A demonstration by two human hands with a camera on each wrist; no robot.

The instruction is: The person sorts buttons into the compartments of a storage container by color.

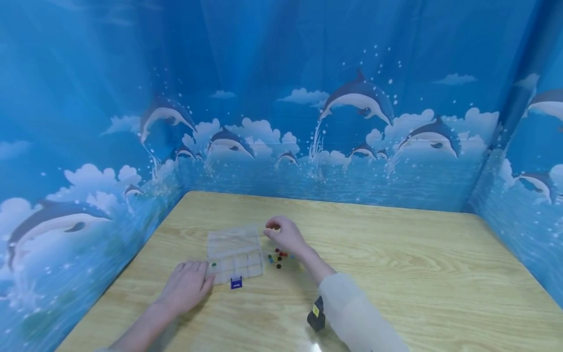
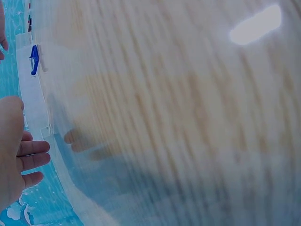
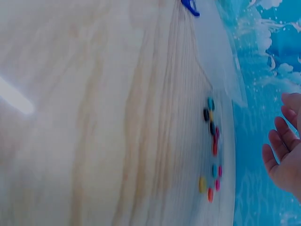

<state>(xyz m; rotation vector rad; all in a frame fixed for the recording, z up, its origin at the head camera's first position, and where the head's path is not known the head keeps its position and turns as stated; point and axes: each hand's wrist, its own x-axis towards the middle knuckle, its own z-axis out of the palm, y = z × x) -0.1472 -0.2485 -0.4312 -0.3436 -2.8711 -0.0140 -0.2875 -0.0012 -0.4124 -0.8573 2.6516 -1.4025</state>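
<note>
A clear plastic compartment box [image 1: 256,268] lies on the table with its lid [image 1: 233,242] folded back. Its front carries a blue latch [image 1: 236,282], and a small green round piece [image 1: 214,264] sits in a left compartment. My left hand [image 1: 186,284] rests at the box's left side, fingers relaxed and thumb by the front corner. Just right of the lid, my right hand [image 1: 287,235] hovers above the table with fingers loosely bent; nothing shows between them. Loose small round pieces [image 3: 215,148] in red, black, blue, yellow and pink are scattered below it.
Close to the right sleeve [image 1: 352,303] stands a black object [image 1: 316,317] with a yellow label. The wood-grain table [image 1: 422,264] extends to the right. Blue dolphin-print curtains [image 1: 272,98] enclose its back and sides.
</note>
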